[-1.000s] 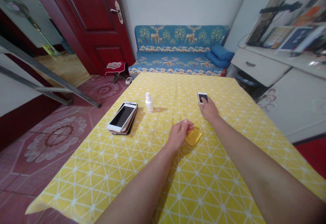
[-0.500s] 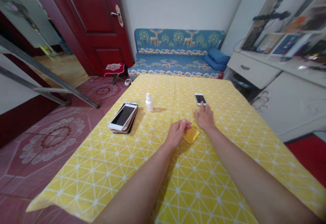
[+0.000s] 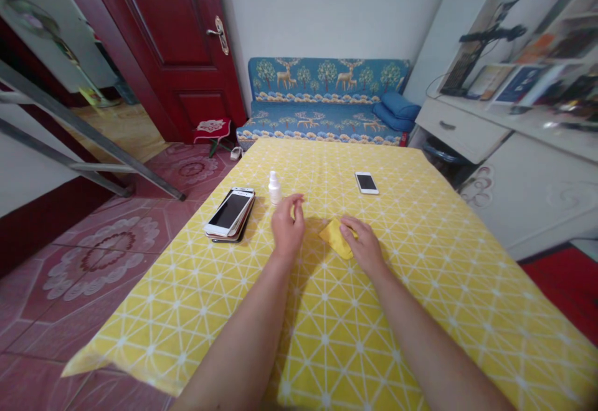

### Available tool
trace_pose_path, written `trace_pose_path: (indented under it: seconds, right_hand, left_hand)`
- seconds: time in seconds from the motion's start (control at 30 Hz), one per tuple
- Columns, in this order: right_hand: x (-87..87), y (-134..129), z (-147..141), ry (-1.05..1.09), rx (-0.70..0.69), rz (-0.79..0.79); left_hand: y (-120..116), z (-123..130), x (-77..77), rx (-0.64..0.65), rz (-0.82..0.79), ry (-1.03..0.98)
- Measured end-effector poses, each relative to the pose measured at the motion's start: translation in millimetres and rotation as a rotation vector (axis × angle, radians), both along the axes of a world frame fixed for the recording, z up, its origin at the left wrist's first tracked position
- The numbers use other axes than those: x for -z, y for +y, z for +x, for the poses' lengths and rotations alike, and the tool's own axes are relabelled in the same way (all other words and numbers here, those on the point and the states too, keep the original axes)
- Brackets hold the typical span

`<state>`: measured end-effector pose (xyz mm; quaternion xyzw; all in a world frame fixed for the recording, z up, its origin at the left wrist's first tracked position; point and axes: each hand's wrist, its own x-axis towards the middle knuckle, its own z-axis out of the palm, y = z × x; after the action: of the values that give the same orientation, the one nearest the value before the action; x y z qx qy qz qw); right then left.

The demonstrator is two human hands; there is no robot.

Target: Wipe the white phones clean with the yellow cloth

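Note:
My right hand [image 3: 363, 244] rests on a small yellow cloth [image 3: 334, 236] in the middle of the table, fingers gripping its edge. My left hand [image 3: 286, 224] hovers open just left of the cloth, close to a small white bottle [image 3: 275, 187]. A stack of several phones [image 3: 230, 213] lies to the left of the bottle. A single white phone [image 3: 366, 182] lies face up farther back, apart from both hands.
The table carries a yellow patterned tablecloth [image 3: 420, 274]. Behind it stands a blue sofa [image 3: 327, 103] with a blue pillow. A red door [image 3: 172, 43] is at the back left, and white drawers and shelves [image 3: 504, 124] on the right.
My right hand drew back from the single white phone, leaving it on the table, and came onto the yellow cloth. My left hand let go of the cloth and moved left toward the bottle.

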<state>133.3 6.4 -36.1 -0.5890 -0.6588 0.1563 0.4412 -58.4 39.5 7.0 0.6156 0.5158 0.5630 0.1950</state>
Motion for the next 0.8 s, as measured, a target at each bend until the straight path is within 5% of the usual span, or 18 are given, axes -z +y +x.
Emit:
trace_pose_path:
  seconds: [0.13, 0.2, 0.43, 0.8]
  right_hand:
    - [-2.5, 1, 1, -0.056, -0.051, -0.005]
    - [-3.7, 0, 0, -0.068, -0.060, -0.014]
    - [-3.2, -1, 0, -0.096, -0.066, 0.001]
    - [1.7, 3, 4, -0.109, -0.084, 0.001]
  left_hand:
    - [2, -45, -17.1, -0.545, -0.079, 0.409]
    - [3, -59, -19.0, -0.692, -0.208, 0.493]
    - [8, -82, -15.3, -0.707, -0.463, 0.574]
    - [1, -94, -22.6, -0.715, -0.528, 0.672]
